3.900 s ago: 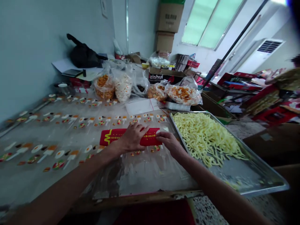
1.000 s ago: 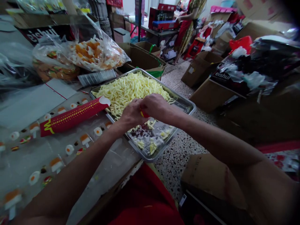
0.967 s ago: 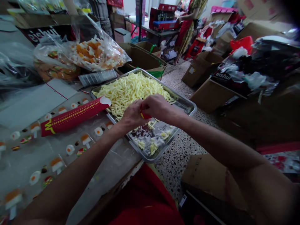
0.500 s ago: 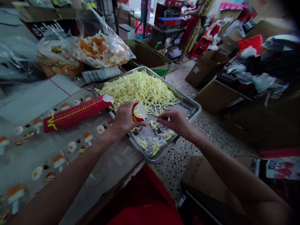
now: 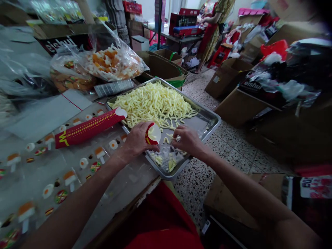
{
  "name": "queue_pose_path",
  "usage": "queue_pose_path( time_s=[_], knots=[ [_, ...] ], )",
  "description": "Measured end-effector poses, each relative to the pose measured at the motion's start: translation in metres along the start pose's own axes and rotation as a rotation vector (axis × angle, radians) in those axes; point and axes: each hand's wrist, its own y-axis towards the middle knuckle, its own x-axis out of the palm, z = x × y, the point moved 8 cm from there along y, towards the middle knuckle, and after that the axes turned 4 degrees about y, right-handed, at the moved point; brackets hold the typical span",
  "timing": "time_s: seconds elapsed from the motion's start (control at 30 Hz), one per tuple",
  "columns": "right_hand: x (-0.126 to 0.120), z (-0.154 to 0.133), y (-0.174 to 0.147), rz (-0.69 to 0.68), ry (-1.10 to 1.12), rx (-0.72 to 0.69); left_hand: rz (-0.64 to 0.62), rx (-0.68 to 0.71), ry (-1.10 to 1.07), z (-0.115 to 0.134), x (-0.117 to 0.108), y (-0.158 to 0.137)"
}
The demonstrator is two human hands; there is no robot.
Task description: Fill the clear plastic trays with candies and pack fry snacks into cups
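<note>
My left hand is closed around a small red fry carton with a white inside, held over the near left part of a metal tray. A large heap of pale yellow fry-shaped pieces covers the tray's far side. Just right of the carton, my right hand is closed low over the tray, its fingertips pinched together among a few loose pieces. What they pinch is too small to make out. A long nested stack of red fry cartons lies left of the tray on the table.
The table has a clear cover over small food-shaped pictures. Behind the tray are clear bags of orange-and-white pieces and open cardboard boxes. More cartons stand on the speckled floor at right. A person stands at a far table.
My right hand has moved slightly down and its fingers have curled in closer over the loose pieces. My left hand still holds the carton, a little lower. The view has shifted slightly.
</note>
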Motion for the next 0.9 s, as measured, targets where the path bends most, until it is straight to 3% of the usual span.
queue_pose_path(
  time_s=[0.1, 0.23, 0.5, 0.67, 0.73, 0.9],
  knots=[
    [-0.019, 0.014, 0.001, 0.087, 0.252, 0.145, 0.02, 0.007, -0.03, -0.004, 0.0, -0.004],
    [-0.025, 0.02, 0.004, 0.077, 0.493, 0.184, 0.059, 0.025, -0.106, -0.003, -0.003, -0.008],
    [0.001, 0.005, 0.011, 0.007, 0.331, 0.189, 0.062, 0.038, -0.119, -0.005, -0.007, -0.013],
    [-0.012, 0.001, 0.013, 0.016, 0.753, 0.174, 0.036, 0.024, -0.018, -0.004, -0.004, -0.007],
    [-0.022, -0.012, 0.016, -0.007, 0.65, 0.096, 0.012, 0.013, 0.02, 0.002, 0.001, 0.0],
    [-0.024, -0.058, 0.026, -0.064, -0.11, -0.109, -0.032, 0.016, 0.071, 0.023, 0.017, 0.01]
  ],
)
